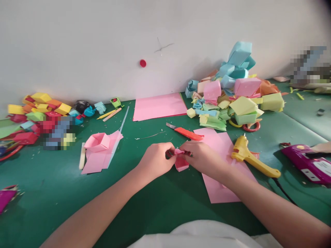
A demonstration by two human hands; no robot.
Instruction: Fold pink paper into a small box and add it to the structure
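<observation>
Both my hands meet over the green mat, pinching a small folded pink paper piece (180,162). My left hand (155,160) grips its left side with closed fingers. My right hand (203,158) holds its right side, fingers curled over the top. Under my right wrist lies a flat pink paper sheet (219,186). An orange utility knife (184,132) lies just beyond the hands.
A yellow glue gun (249,156) lies to the right, a purple device (309,165) beyond it. A heap of folded coloured paper boxes (232,96) sits at the back right, another heap (38,113) at the left. A pink folded box on paper (99,148) and a pink sheet (159,106) lie near the wall.
</observation>
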